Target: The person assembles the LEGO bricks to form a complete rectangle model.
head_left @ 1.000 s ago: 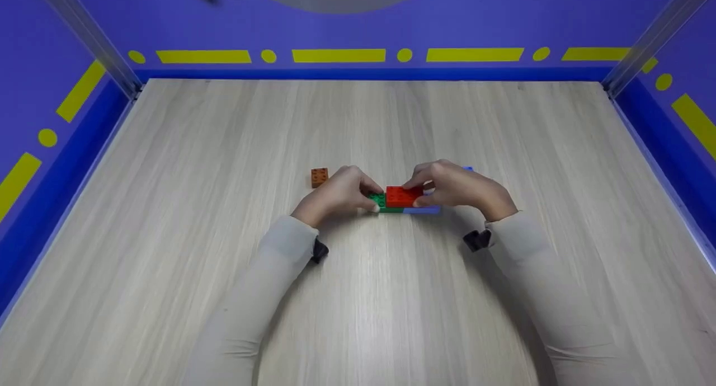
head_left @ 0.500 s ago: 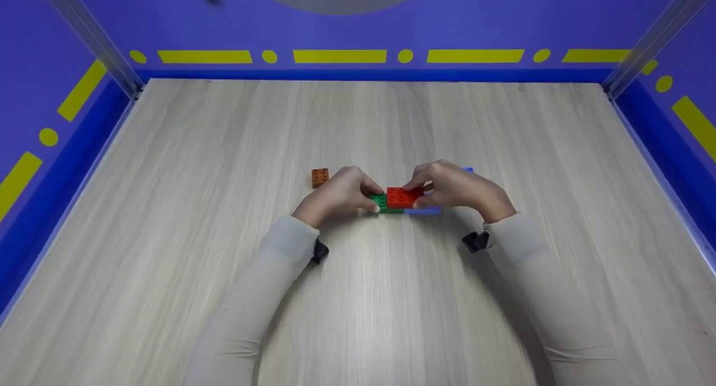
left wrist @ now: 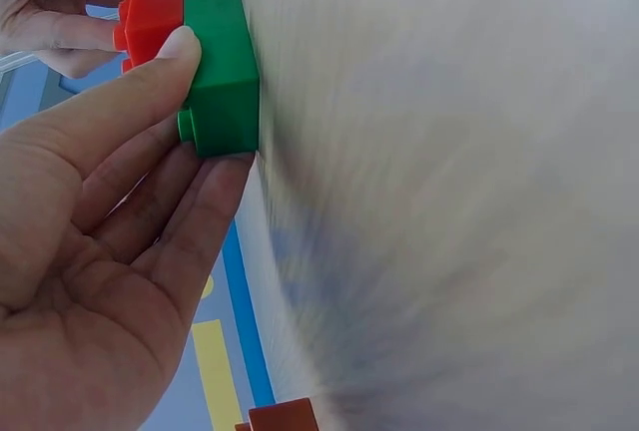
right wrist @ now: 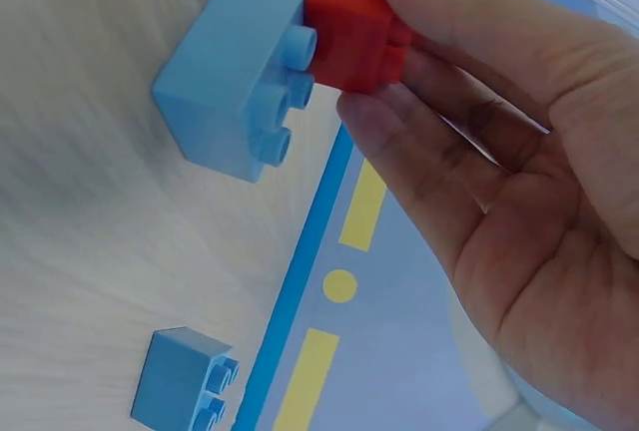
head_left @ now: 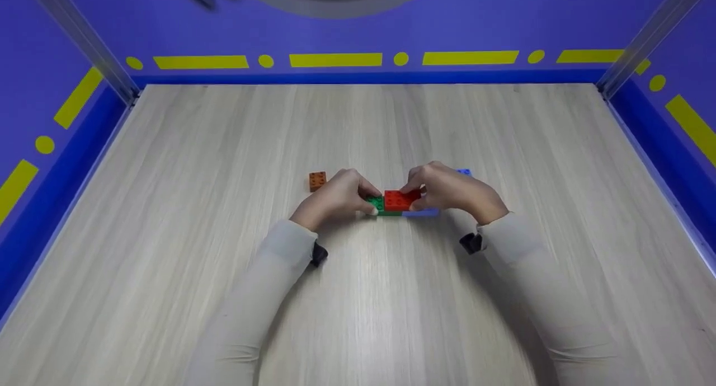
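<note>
On the table a green toy brick (left wrist: pixel 222 62) and a light blue toy brick (right wrist: pixel 225 72) lie end to end in one row. A red toy brick (head_left: pixel 395 200) sits on top, bridging the two, with studs of both showing beside it. My left hand (head_left: pixel 338 193) pinches the green brick at its outer end, thumb on the near side and fingers on the far side. My right hand (head_left: pixel 452 188) grips the red brick (right wrist: pixel 349 27) between thumb and fingers, above the blue brick. Part of the blue brick is hidden behind this hand in the head view.
An orange-brown brick (head_left: pixel 317 180) stands just left of and behind my left hand. A second, smaller blue brick (right wrist: pixel 183 381) lies beyond my right hand, mostly hidden in the head view. Blue panels (head_left: pixel 347 36) with yellow marks wall the table (head_left: pixel 224 123) at back and sides.
Both hands keep their holds on the bricks, and the bricks stay put relative to each other. The whole head view has shifted slightly.
</note>
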{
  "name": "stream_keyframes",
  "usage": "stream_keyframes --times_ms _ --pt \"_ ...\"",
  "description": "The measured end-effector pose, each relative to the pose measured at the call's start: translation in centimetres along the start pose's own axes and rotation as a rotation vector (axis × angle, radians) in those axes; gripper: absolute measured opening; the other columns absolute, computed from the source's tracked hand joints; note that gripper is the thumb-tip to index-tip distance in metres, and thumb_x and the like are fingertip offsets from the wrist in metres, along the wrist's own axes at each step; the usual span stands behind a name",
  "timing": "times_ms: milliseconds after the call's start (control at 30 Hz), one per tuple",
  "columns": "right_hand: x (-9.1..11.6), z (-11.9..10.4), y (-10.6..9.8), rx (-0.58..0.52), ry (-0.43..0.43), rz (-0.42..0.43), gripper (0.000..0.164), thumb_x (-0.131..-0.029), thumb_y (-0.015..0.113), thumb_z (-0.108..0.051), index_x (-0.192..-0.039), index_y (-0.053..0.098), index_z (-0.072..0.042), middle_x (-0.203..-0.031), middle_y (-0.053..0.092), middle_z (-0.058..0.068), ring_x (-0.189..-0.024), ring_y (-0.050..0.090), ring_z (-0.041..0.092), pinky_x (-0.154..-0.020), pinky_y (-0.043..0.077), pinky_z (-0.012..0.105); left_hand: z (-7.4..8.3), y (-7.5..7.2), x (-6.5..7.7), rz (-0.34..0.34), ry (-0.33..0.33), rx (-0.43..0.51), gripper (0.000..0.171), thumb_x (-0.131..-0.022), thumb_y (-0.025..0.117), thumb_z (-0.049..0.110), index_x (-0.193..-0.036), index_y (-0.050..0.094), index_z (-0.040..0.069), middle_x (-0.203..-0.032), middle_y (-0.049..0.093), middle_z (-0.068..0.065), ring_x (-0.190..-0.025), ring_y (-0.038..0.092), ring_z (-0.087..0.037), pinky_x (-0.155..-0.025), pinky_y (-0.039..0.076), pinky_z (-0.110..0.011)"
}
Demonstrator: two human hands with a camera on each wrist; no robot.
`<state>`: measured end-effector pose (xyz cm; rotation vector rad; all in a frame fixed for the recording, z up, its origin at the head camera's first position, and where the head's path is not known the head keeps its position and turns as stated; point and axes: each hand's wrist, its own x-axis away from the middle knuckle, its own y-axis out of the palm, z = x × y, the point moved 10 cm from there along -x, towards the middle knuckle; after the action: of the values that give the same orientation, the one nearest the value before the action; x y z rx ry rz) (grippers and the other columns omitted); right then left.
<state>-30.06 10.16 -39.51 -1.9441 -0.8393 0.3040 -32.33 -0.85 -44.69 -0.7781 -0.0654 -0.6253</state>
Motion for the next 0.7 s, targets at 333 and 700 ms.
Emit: stream_keyframes --times_ms 333,700 --pt "-0.04 0.48 -0.09 -0.050 0.028 0.004 0.036 -0.077 0.079 -0.005 -0.112 0.071 -0.002 -0.104 0.071 0.011 -0.094 0.068 0.025 -0.079 0.057 0.037 0.15 -0.08 -0.06 -0.005 0.018 -0.017 0.035 -0.078 0.079 0.012 -0.113 0.073 0.009 -0.108 0.073 -0.003 -0.097 0.065 -0.012 -0.084 0.053 -0.028" --pt "0.08 0.52 -0.06 -0.055 0.004 0.001 0.035 -0.076 0.079 -0.005 -0.111 0.072 -0.002 -0.103 0.072 0.011 -0.094 0.069 0.025 -0.078 0.058 0.035 0.67 0.12 0.18 -0.029 0.058 -0.015 0.034 -0.080 0.078 0.012 -0.112 0.072 0.008 -0.109 0.072 -0.003 -0.098 0.064 -0.013 -0.088 0.052 -0.029"
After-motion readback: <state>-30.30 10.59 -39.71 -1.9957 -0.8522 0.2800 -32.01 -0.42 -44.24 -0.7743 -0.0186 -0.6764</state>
